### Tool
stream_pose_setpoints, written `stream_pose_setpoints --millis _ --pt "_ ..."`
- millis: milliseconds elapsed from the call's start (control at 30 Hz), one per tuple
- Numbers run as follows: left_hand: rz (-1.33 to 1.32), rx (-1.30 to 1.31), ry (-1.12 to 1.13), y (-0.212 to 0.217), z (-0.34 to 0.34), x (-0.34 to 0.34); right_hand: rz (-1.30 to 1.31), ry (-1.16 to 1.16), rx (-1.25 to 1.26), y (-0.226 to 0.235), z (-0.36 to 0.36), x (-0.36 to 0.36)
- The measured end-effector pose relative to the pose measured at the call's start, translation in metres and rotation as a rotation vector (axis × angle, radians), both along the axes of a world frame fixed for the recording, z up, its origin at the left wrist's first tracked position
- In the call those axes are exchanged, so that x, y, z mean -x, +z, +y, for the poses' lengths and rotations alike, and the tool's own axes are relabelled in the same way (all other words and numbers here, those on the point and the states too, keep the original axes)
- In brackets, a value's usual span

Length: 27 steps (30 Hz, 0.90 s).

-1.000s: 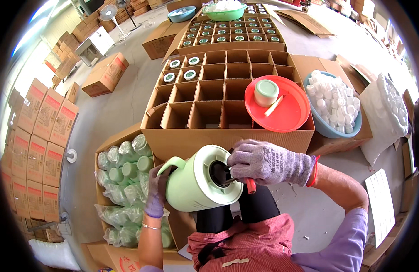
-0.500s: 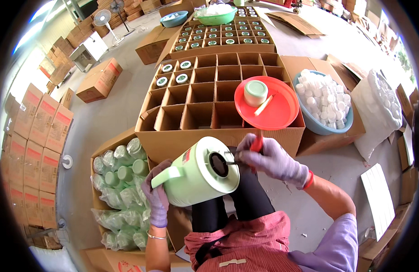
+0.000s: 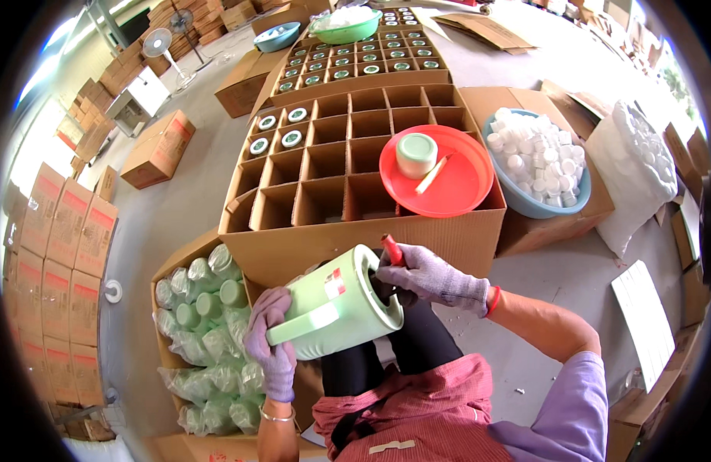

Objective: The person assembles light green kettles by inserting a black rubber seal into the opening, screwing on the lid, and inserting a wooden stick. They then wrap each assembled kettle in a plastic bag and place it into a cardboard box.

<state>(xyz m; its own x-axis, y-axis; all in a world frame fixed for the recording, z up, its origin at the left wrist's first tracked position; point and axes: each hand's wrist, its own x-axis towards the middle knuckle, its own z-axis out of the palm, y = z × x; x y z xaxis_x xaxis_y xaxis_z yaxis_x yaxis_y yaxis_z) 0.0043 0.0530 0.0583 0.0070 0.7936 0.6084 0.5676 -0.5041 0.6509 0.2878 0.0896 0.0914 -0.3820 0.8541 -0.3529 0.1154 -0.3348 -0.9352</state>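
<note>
A pale green thermos jug (image 3: 332, 308) lies tilted above my lap, its mouth toward the right. My gloved left hand (image 3: 272, 331) is closed round its base end, beside the handle. My gloved right hand (image 3: 432, 277) is closed on a red-handled tool (image 3: 392, 250) at the jug's mouth; its working end is hidden by the hand and the rim. Past the jug, a red plastic dish (image 3: 455, 185) rests on a divided carton (image 3: 347, 236), holding a pale green cup-shaped lid (image 3: 416, 155) and a thin pale stick (image 3: 433, 175).
Left of my legs, a carton holds plastic-wrapped green jugs (image 3: 209, 339). White caps (image 3: 536, 158) fill a blue basin (image 3: 550, 210) on the right, beside a white sack (image 3: 632, 169). Farther back stands another divided carton (image 3: 363, 80) with capped items in its cells.
The jug has turned, bringing its handle lower and its mouth more to the right. My right hand has moved in close to the mouth, and the tool's red handle now points up.
</note>
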Motion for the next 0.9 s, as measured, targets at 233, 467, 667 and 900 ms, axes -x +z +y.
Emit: stream_pose_setpoints --millis 233,467,667,900 --pt "0.092 0.356 0.133 0.024 -0.003 0.013 -0.898 0.114 -1.106 0.018 0.053 -0.075" --pt "0.673 0.603 -0.187 0.072 0.024 -0.001 -1.233 0.377 -0.700 -0.006 0.110 -0.154" --pt "0.346 0.751 -0.323 0.019 0.001 0.077 -1.182 -0.443 -0.735 -0.056 0.121 -0.287" --pt "-0.722 0.753 -0.025 -0.029 -0.029 0.016 -1.543 -0.696 -0.624 -0.126 0.120 -0.292"
